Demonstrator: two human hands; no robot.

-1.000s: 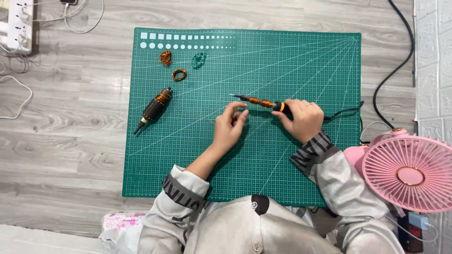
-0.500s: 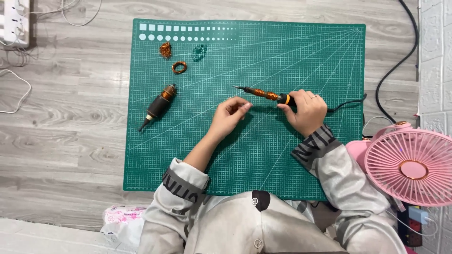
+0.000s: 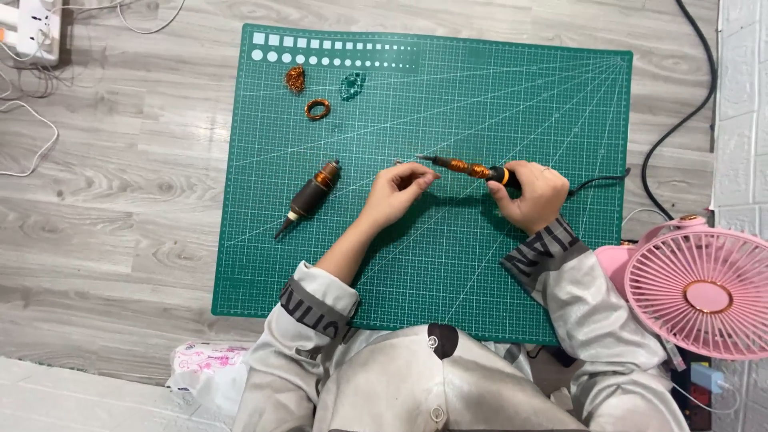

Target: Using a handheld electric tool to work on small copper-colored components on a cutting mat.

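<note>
My right hand (image 3: 534, 194) grips the black handle of a soldering iron (image 3: 464, 167) with an orange band and copper-coloured shaft, its tip pointing left over the green cutting mat (image 3: 512, 88). My left hand (image 3: 396, 192) has its fingers pinched at the iron's tip, apparently on a thin wire; what it pinches is too small to make out. A motor rotor (image 3: 310, 194) with a copper winding and a thin shaft lies on the mat to the left of my left hand.
Near the mat's top left lie a tangle of copper wire (image 3: 295, 78), a copper wire ring (image 3: 318, 109) and a small teal part (image 3: 352, 85). A pink fan (image 3: 704, 292) stands at right. A power strip (image 3: 32, 28) with white cables sits top left. A black cable (image 3: 680, 120) runs at right.
The view has shifted a little. Both hands stay together at the iron's tip, my left fingers closing nearer to it. The rotor has not moved on the mat.
</note>
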